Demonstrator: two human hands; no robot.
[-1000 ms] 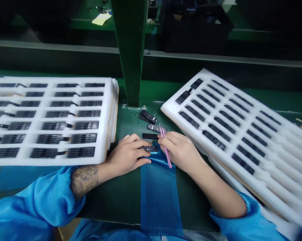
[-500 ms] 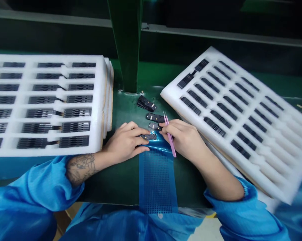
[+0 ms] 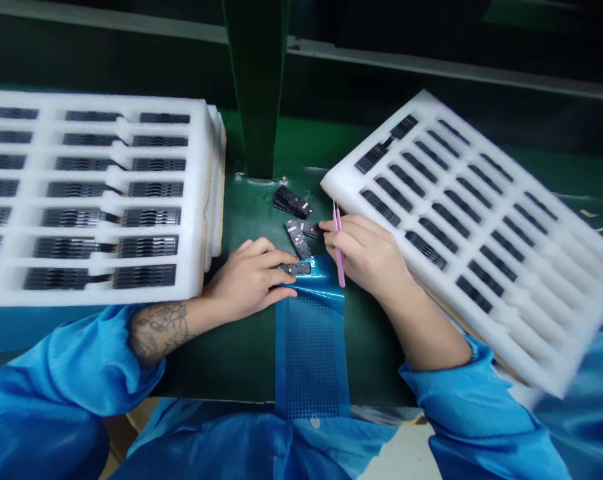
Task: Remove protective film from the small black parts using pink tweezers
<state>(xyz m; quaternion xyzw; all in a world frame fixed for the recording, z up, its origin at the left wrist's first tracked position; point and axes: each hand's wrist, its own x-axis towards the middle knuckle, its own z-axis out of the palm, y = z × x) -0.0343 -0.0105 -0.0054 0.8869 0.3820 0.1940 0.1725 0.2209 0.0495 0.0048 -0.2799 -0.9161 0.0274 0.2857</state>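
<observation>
Right hand (image 3: pixel 365 252): shifted farther, your fingers gripping pink tweezers (image 3: pixel 340 268).
Black strip (image 3: pixel 298 238): now slanted, clear of it.
Left hand (image 3: pixel 251 275): grip unclear.

The left hand (image 3: pixel 246 277) covered one end of a black part (image 3: pixel 302 269); whether its fingers pinched or only pressed could not be told. The right hand (image 3: pixel 369 257) hid the end of a second part (image 3: pixel 310 230), and the marks on both were too small to read. The left tray (image 3: pixel 194 200) was cut off by the left edge, and it mostly hid those beneath. The right tray (image 3: pixel 556 363) blurred at its near corner. The post (image 3: pixel 256 87) ran out at the top.
</observation>
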